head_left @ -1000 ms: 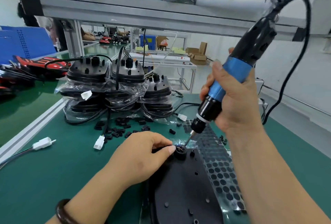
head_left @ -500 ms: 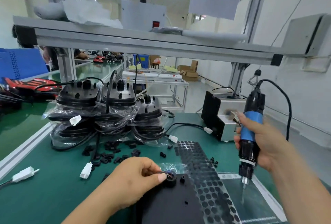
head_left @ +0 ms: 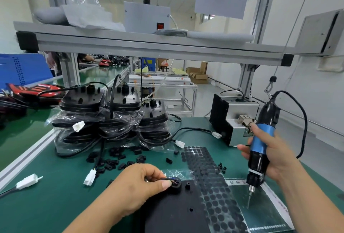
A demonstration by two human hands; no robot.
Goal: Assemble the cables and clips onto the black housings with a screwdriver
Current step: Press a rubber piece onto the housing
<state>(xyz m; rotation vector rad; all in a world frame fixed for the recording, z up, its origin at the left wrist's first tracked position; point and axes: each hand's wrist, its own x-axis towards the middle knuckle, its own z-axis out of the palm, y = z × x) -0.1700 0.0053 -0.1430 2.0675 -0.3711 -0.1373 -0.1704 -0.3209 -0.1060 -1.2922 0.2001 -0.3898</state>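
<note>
- Left hand pinches the cable end at the far edge of the black housing.
- Right hand grips the screwdriver upright, apart from the housing; its bit is blurred.
- The housing's near end is cut off.

- Black housing: cut off by the bottom edge.
- Cable end: mostly hidden by fingers of the left hand.
- Screwdriver bit: blurred.

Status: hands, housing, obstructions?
Left hand pinches round black cable fitting on flat black housing. Right hand grips blue-and-black electric screwdriver, bit off the housing. Black dotted pad sheet lies between.
</note>
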